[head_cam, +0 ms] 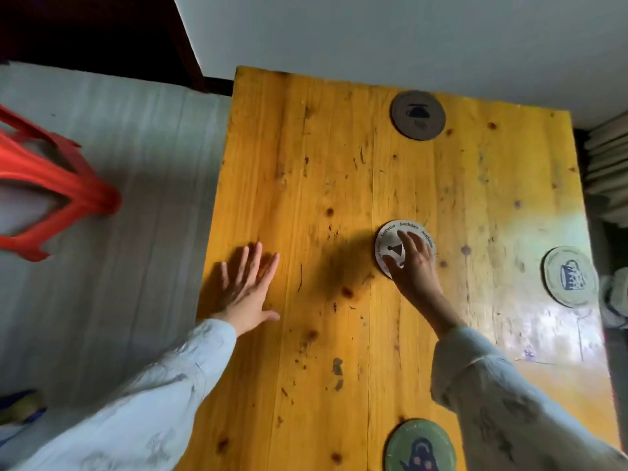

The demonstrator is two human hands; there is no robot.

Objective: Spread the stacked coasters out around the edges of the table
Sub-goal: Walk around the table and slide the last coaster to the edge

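Note:
A white round coaster (pixel 390 241) with black lettering around its rim lies near the middle of the yellow wooden table (pixel 306 198). My right hand (pixel 413 266) rests on it, fingers spread over its top. My left hand (pixel 246 288) lies flat and open on the table by the left edge, holding nothing. A dark grey coaster (pixel 418 115) sits at the far edge. At the right edge lies a pale coaster (pixel 569 277) with a blue drawing. A green coaster (pixel 421 447) with a dark figure lies at the near edge, partly under my right sleeve.
A red plastic stool (pixel 51 185) stands on the floor to the left of the table. A white wall runs behind the far edge. Stacked pale slats (pixel 608 164) sit just past the table's right side.

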